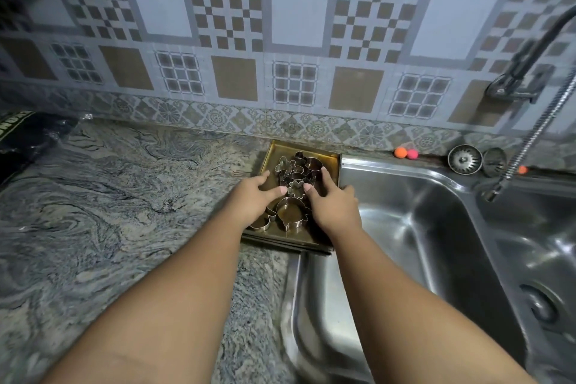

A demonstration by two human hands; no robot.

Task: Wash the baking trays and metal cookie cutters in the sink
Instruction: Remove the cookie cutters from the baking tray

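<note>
A stack of brass-coloured baking trays (282, 149) lies on the counter against the left rim of the steel sink (436, 243). Several metal cookie cutters (294, 213) sit in the top tray. My left hand (254, 201) reaches over the tray's left side, its fingers stretched toward the cutters in the middle. My right hand (333, 204) reaches in from the right, fingertips touching the cutters. Neither hand visibly grips anything. The hands hide part of the tray and some cutters.
A marbled stone counter (124, 212) spreads to the left, with a dark bag (28, 140) at its far left. A tap with a flexible hose (530, 72) hangs over the sink. Two strainers (464, 159) and small coloured balls (405, 153) sit behind the sink.
</note>
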